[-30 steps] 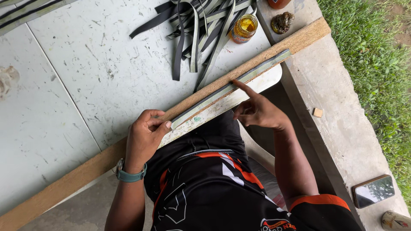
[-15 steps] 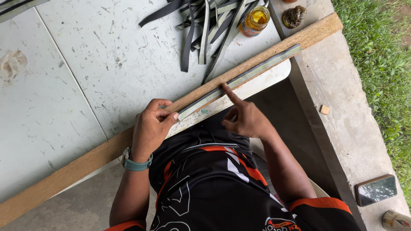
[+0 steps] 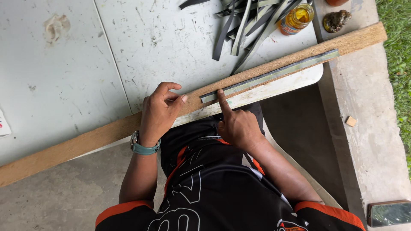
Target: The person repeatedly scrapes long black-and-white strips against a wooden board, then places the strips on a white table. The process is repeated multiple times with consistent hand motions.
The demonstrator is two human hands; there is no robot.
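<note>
Hands are seen at mid-frame on a long wooden plank [image 3: 85,143] that runs diagonally from the lower left to the upper right along the edge of the white counter [image 3: 64,64]. The left hand [image 3: 159,112] is laid over the plank with fingers curled and thumb out, so that the wood is pinned down rather than gripped. The right hand [image 3: 236,124] is loosely closed with only the forefinger stretched out, its tip pressed on the near end of a thin grey-green strip [image 3: 274,75] lying flat along the plank's top face; nothing is held in it. The step in hand is judged to be the pressing or smoothing of the strip onto the wood, at its lower end. For any further pressing, a steady plank and a finger kept on the narrow strip would be called for. A heap of dark strips [image 3: 248,21] is spread at the upper middle of the counter, with a jar [image 3: 297,18] of yellow liquid just beside it and a brown lump [image 3: 336,20] at the upper right. A small wooden chip [image 3: 351,121] lies on the concrete ledge [image 3: 372,149] at right, a phone [image 3: 390,213] at the lower right. Nothing is seen lying across the strip's length.
</note>
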